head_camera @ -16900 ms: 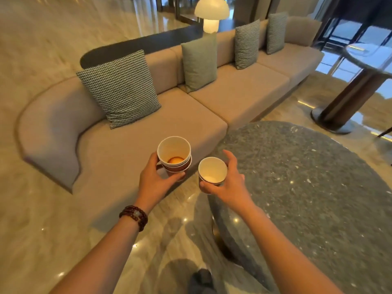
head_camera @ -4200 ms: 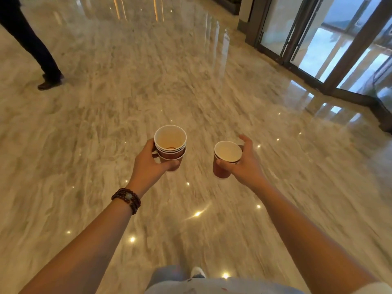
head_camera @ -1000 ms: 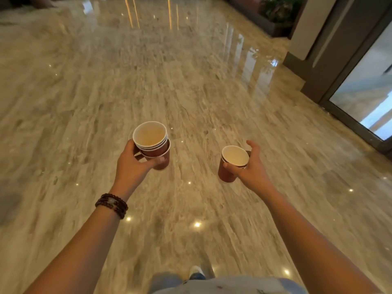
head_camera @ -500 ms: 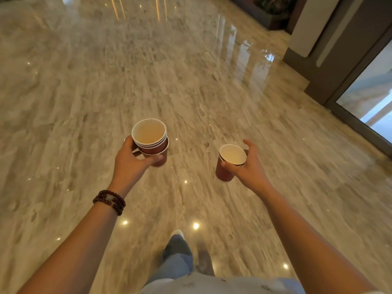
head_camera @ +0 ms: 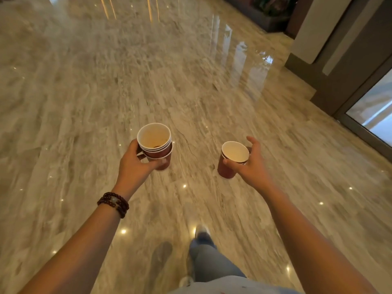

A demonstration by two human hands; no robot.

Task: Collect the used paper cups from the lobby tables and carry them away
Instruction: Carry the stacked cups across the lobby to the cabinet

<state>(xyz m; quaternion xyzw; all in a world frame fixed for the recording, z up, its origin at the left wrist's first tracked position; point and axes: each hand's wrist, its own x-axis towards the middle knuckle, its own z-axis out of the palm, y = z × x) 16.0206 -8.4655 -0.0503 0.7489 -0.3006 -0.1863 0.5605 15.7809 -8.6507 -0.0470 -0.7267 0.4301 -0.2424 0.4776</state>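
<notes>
Over the glossy beige veined marble floor [head_camera: 106, 98], both bare arms reached forward with paper cups in hand. The left hand [head_camera: 135, 166] was wrapped around a nested stack of dark red paper cups with white rims and pale insides [head_camera: 156, 145], thumb across the near side and the other digits curled behind; the stack sat upright at about eleven o'clock from the frame's centre, and a dark residue showed at the bottom of the topmost cup. A dark brown beaded bracelet [head_camera: 113, 203] circled the left wrist. The right hand [head_camera: 252, 164] pinched a dark red paper cup with a white rim [head_camera: 232, 159] (possibly two nested, since a second rim line showed just below the first), thumb on the near edge and fingers spread loosely round the far side, at about two o'clock. The two loads were held well apart, neither touching the other. At six o'clock a leg in light blue jeans [head_camera: 210, 262] stepped forward, ending in a white shoe [head_camera: 202, 231]. At two o'clock, far off, stood a dark metal door frame with glass [head_camera: 369, 115].
</notes>
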